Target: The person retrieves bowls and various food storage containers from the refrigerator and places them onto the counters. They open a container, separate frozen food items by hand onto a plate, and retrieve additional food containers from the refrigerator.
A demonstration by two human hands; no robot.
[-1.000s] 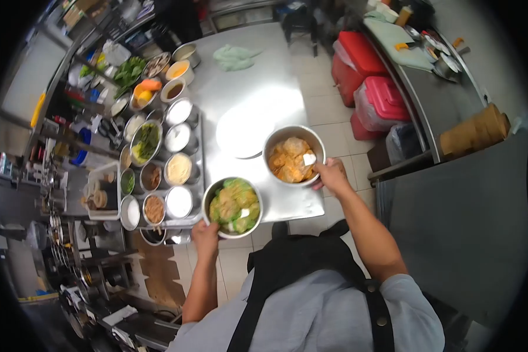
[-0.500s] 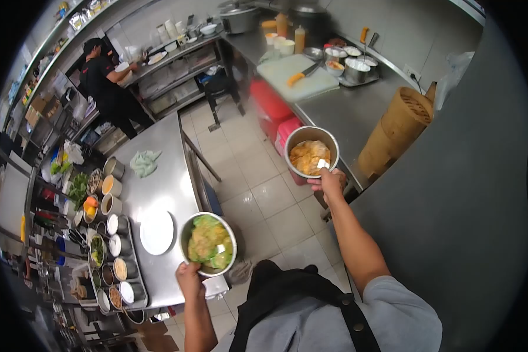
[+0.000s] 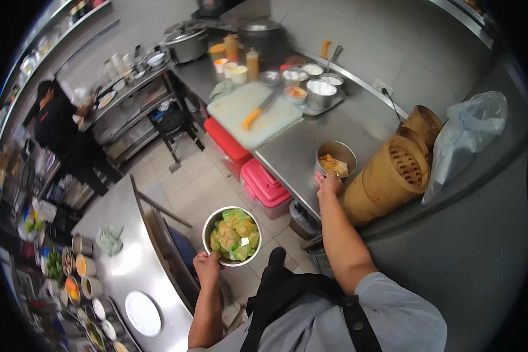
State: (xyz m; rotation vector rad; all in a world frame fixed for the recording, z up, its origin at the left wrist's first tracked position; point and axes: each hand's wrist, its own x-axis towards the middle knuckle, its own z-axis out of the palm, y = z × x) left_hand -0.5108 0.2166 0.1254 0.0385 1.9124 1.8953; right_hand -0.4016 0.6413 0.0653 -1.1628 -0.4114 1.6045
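My left hand (image 3: 207,267) grips the rim of a round metal pot (image 3: 206,226) filled with green, leafy-looking pieces of food (image 3: 236,230), held over the floor beside the left table. A small white tag or paper lies on that food. With its fingers at the near rim, my right hand (image 3: 328,183) holds a second metal pot (image 3: 341,149) at the right steel counter, close to the bamboo steamers. Orange and pale food (image 3: 334,166) sits in its bottom. Whether this pot touches the counter I cannot tell.
Stacked bamboo steamers (image 3: 387,176) and a plastic bag (image 3: 466,138) stand at the right. A cutting board (image 3: 234,120) bears an orange-handled knife (image 3: 257,112). On the left table are a white plate (image 3: 142,314) and a cloth (image 3: 109,240). A person (image 3: 64,132) works at the back left.
My view has turned to the right. My right hand has carried its pot from the counter's edge to above or onto the counter. The left pot has moved away from the left table.
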